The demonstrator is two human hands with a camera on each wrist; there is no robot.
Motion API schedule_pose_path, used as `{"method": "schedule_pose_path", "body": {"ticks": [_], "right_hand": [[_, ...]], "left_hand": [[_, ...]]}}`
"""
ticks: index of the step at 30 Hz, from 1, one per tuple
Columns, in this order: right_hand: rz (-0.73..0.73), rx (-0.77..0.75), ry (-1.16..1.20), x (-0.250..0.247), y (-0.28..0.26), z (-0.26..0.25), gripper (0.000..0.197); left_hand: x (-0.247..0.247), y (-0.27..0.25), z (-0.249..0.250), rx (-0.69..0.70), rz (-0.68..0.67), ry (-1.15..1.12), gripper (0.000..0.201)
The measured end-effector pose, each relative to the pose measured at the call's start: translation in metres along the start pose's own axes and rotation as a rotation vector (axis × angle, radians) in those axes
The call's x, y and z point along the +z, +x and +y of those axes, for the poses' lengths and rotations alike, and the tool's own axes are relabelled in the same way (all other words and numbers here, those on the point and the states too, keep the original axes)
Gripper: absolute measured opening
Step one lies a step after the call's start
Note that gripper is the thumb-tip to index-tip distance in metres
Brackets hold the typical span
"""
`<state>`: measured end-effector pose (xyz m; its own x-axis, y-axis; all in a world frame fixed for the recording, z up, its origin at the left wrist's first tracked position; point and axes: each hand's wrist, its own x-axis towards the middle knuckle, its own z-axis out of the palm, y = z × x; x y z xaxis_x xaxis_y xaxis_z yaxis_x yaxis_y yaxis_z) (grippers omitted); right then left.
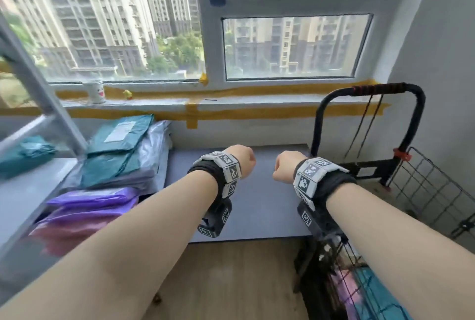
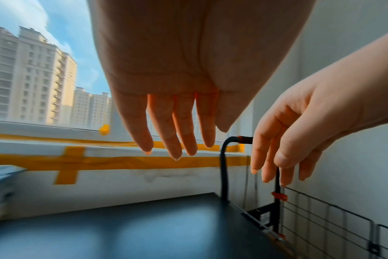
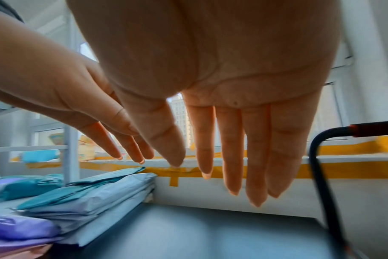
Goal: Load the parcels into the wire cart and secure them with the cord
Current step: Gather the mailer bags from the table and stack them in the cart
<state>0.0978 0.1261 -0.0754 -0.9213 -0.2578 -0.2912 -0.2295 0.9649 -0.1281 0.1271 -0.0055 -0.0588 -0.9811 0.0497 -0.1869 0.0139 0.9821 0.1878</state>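
Both hands up mid-frame over the grey surface [image 1: 257,191], empty. Left hand [image 2: 166,87] fingers straight, spread a little; right hand [image 3: 233,87] likewise flat and relaxed, nothing held in either. Parcels [image 1: 120,155] stacked at left of the head view: teal on top, pale lilac under, purple and pink nearest me, more teal on the shelf [image 1: 25,191] at far left. Cart [image 1: 424,191] at right, black handle [image 1: 372,91] upright against the wall, wire side panel beside it; pink and teal show through the mesh at lower right, probably parcels already in, hard to tell through the blur. Cord [image 1: 367,124] hangs in thin dark strands from the handle. My guess: next reach goes left for the stack. Risks: the bags look slick and soft, so lifting several at once could let the lower ones slide out; a careless drop might snag the hanging cord under the load, leaving too little slack to tie across.
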Motion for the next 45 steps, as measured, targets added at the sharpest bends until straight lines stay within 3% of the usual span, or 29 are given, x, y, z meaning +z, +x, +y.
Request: {"method": "schedule_pose_path", "body": {"ticks": [8, 16, 22, 31, 35, 40, 45], "right_hand": [[0.029, -0.211, 0.035, 0.021, 0.047, -0.180, 0.029], [-0.012, -0.290, 0.097, 0.030, 0.082, -0.291, 0.029], [-0.010, -0.320, 0.111, 0.030, 0.126, -0.337, 0.032], [-0.120, -0.280, 0.285, 0.028, 0.252, -0.391, 0.023], [-0.186, -0.209, 0.420, 0.037, 0.304, -0.412, 0.038], [-0.224, -0.089, 0.596, 0.052, 0.343, -0.426, 0.038], [-0.150, 0.019, 0.635, 0.064, 0.363, -0.433, 0.075]], "left_hand": [[-0.019, -0.029, -0.187, -0.147, 0.092, -0.032, 0.032], [-0.025, -0.045, -0.313, -0.275, 0.085, -0.090, 0.031], [-0.034, -0.027, -0.372, -0.379, 0.082, -0.129, 0.031], [-0.039, 0.033, -0.449, -0.613, 0.067, -0.225, 0.033], [-0.022, 0.060, -0.485, -0.779, 0.047, -0.297, 0.044], [0.001, 0.080, -0.509, -0.921, -0.020, -0.337, 0.044], [0.016, 0.088, -0.519, -1.004, 0.007, -0.401, 0.074]]}}
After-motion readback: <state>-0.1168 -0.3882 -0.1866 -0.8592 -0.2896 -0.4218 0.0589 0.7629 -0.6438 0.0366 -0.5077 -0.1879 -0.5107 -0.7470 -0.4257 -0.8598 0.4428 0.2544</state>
